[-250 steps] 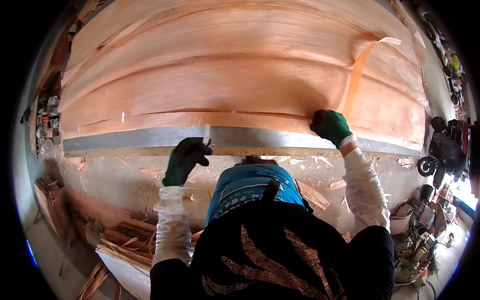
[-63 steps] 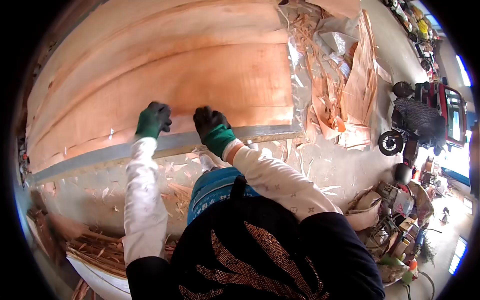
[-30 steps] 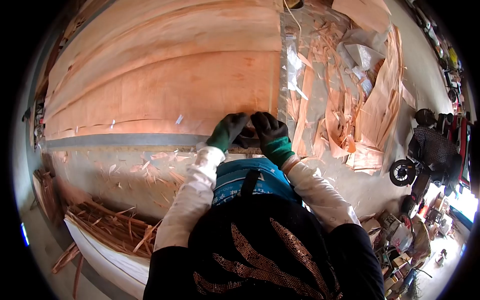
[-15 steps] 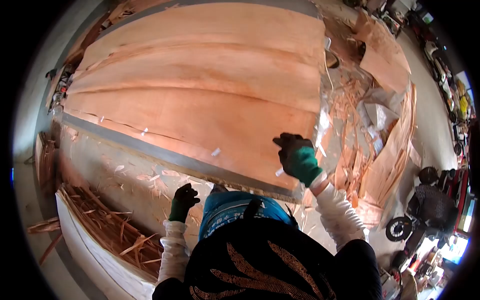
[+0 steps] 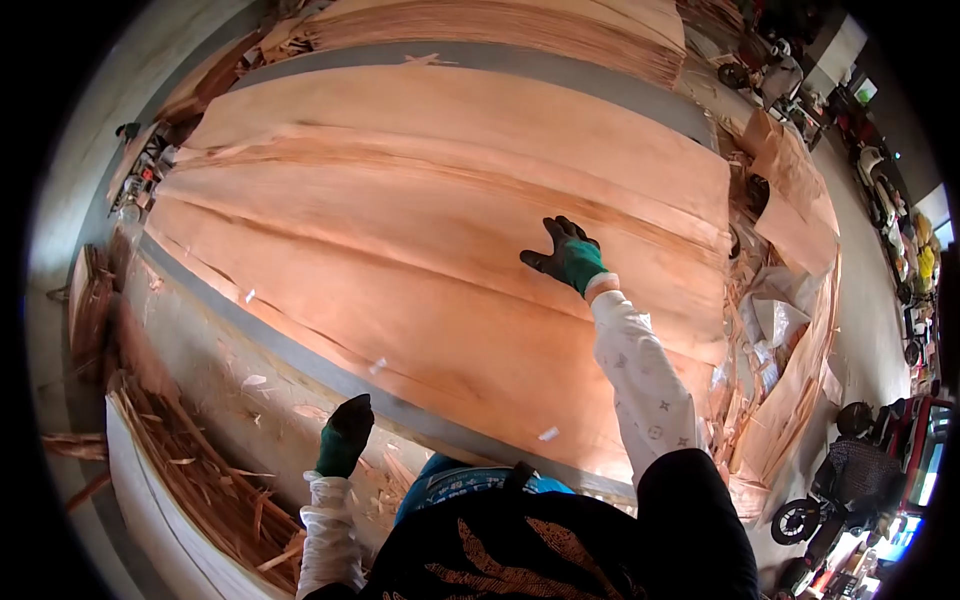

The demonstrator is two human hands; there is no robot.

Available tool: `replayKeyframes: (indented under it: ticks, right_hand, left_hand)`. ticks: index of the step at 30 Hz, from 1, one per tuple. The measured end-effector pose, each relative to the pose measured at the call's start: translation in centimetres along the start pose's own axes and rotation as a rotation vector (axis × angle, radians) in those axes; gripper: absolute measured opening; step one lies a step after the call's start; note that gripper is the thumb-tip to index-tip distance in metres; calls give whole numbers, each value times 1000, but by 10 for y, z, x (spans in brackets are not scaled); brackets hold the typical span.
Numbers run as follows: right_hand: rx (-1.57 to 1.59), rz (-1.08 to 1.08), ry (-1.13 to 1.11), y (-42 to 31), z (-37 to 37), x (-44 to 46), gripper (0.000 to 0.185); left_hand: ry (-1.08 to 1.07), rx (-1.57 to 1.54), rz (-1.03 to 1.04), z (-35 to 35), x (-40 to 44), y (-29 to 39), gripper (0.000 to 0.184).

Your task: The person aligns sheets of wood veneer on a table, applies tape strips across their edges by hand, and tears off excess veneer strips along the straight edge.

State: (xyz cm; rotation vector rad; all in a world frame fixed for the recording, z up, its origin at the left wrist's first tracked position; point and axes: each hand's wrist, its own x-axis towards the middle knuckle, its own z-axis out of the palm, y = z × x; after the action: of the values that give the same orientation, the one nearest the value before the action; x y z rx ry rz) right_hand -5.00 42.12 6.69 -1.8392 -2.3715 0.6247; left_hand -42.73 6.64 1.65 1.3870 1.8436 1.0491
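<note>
A wide sheet of reddish wood veneer (image 5: pixel 400 290) lies on a grey-edged worktable (image 5: pixel 400 412), with long ripples running across it. My right hand (image 5: pixel 565 255), in a black and green glove, is spread over the right half of the sheet, fingers apart and nothing in them; I cannot tell how firmly it touches. My left hand (image 5: pixel 345 435), gloved alike, hovers by the table's near edge, its fingers stretched out together and holding nothing visible. Small white tape pieces (image 5: pixel 548 433) dot the sheet's near part.
Beyond the table rises a stack of veneer (image 5: pixel 500 30). A white-sided bin (image 5: pixel 160 490) of veneer strips stands at lower left. Torn veneer (image 5: pixel 790 370) and clear plastic (image 5: pixel 775 310) lie to the right. A parked motorcycle (image 5: pixel 850 470) is farther right.
My right hand has moved forward from the near right corner to farther in over the sheet and spread its fingers. My left hand has shifted slightly left and down. The view has tilted up.
</note>
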Motion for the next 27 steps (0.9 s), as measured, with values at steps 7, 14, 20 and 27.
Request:
replayKeyframes:
  ticks: [7, 14, 20, 27]
  right_hand:
    - [-27, -93, 227, -18, 71, -3, 80]
    - [-68, -158, 418, -50, 71, -44, 67]
    - [-105, -124, 375, -60, 66, -53, 62]
    - [-84, -99, 359, -21, 19, 15, 51]
  left_hand:
    - [-120, 151, 213, -20, 163, 45, 23]
    - [-329, 171, 602, 97, 343, 112, 33]
    - [-572, 869, 643, 143, 404, 112, 65]
    - [-550, 874, 748, 141, 392, 118, 36]
